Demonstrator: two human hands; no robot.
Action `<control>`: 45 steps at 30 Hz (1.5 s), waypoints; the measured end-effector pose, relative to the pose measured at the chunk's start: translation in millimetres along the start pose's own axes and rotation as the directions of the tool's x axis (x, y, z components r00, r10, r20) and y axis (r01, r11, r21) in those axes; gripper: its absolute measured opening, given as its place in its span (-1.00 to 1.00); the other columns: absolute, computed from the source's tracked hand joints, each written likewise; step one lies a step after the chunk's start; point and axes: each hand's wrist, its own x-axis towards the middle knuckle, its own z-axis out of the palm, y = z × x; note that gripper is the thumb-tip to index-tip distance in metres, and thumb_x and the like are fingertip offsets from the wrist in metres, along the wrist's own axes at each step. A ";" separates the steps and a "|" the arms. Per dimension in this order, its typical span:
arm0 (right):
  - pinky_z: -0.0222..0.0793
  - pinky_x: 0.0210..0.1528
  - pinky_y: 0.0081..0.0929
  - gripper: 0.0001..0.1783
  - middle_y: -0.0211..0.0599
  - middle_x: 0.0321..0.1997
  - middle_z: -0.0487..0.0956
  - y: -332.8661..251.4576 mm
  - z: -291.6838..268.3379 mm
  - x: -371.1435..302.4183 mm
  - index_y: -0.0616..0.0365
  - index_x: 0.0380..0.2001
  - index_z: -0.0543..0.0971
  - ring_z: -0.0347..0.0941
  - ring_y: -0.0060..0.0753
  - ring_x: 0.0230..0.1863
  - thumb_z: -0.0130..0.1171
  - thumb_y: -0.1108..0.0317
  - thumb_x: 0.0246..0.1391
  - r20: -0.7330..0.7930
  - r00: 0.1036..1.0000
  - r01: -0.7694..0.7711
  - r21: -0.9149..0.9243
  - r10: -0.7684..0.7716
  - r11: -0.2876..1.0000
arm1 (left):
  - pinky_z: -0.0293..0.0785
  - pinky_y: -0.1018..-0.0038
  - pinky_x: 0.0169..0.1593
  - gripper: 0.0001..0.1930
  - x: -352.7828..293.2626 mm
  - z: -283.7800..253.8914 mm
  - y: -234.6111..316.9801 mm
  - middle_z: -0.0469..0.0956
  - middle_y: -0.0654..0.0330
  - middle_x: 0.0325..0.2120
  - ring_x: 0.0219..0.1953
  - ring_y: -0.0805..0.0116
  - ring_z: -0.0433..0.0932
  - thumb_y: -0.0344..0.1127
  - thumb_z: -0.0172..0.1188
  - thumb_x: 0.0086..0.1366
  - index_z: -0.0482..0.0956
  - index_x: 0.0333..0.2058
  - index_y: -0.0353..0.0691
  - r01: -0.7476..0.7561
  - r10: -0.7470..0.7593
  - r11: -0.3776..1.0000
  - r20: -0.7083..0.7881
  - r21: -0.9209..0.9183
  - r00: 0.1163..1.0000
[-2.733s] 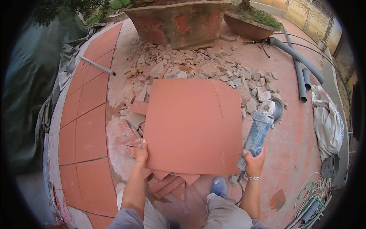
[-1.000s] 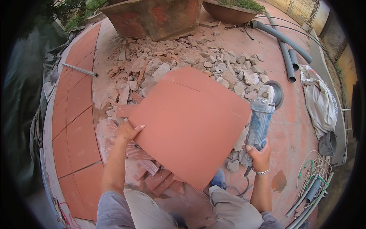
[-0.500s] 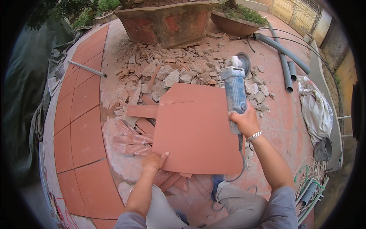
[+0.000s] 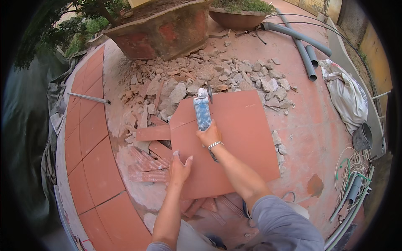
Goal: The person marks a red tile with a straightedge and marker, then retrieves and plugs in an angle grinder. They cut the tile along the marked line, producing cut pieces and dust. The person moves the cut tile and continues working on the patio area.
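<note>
My right hand is wrapped around a blue and grey angle grinder, whose body lies above a large terracotta floor tile. The grinder's disc is near the tile's far edge, close to the rubble. A thin line runs across the tile's upper left part, and its far left corner is cut off at a slant. At the tile's left edge is my left hand, its thumb and forefinger apart; its other fingers are partly hidden. Broken tile strips lie beside and under the tile.
A heap of rubble lies before a large planter. Grey pipes, a white sack, a dark bucket and coiled cable are to the right. Laid tiles and a metal bar are left.
My right hand has brought the grinder left and nearer, from beside the tile's right edge to over its upper middle. My left forefinger now shows raised at the edge. The view has shifted.
</note>
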 end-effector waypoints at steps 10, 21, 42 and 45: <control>0.55 -0.08 0.00 -0.13 0.26 -0.15 0.65 21.1 12.8 48.4 0.37 0.23 0.24 0.64 0.24 -0.17 0.37 0.11 -0.04 -0.069 0.996 0.058 -0.003 -0.058 0.998 | 0.36 0.36 0.22 -0.42 112.9 81.4 22.9 0.64 0.06 -0.04 0.08 0.32 0.53 0.13 0.03 0.51 0.60 0.01 -0.39 0.141 -0.047 0.797 0.173 -0.587 0.984; 0.54 -0.01 0.03 -0.16 0.32 -0.11 0.64 9.0 10.7 56.0 0.39 0.18 0.26 0.61 0.31 -0.06 0.40 0.12 -0.03 0.030 1.000 -0.003 -0.014 0.003 1.000 | 0.23 0.28 0.36 -0.31 102.5 68.6 34.1 0.54 -0.04 0.18 0.30 0.14 0.40 0.24 -0.09 0.51 0.52 0.21 -0.29 0.091 0.022 0.871 0.224 -0.482 0.974; 0.52 0.05 -0.01 -0.23 0.33 -0.09 0.63 -3.2 14.3 53.4 0.38 0.09 0.30 0.61 0.29 -0.04 0.40 0.14 -0.05 -0.032 0.999 -0.018 -0.025 0.017 1.000 | 0.12 0.35 0.42 -0.27 107.8 59.6 35.2 0.46 0.01 0.27 0.38 0.19 0.31 0.28 -0.09 0.50 0.48 0.26 -0.29 0.169 0.000 0.836 0.307 -0.523 0.952; 0.53 0.04 -0.02 -0.27 0.32 -0.10 0.64 -4.1 14.8 53.2 0.37 0.06 0.32 0.62 0.28 -0.05 0.40 0.16 -0.05 -0.047 0.999 -0.021 -0.030 0.019 0.999 | 0.12 0.35 0.42 -0.28 107.5 59.4 35.8 0.47 0.02 0.26 0.37 0.20 0.32 0.27 -0.08 0.50 0.49 0.26 -0.29 0.156 0.019 0.824 0.302 -0.544 0.953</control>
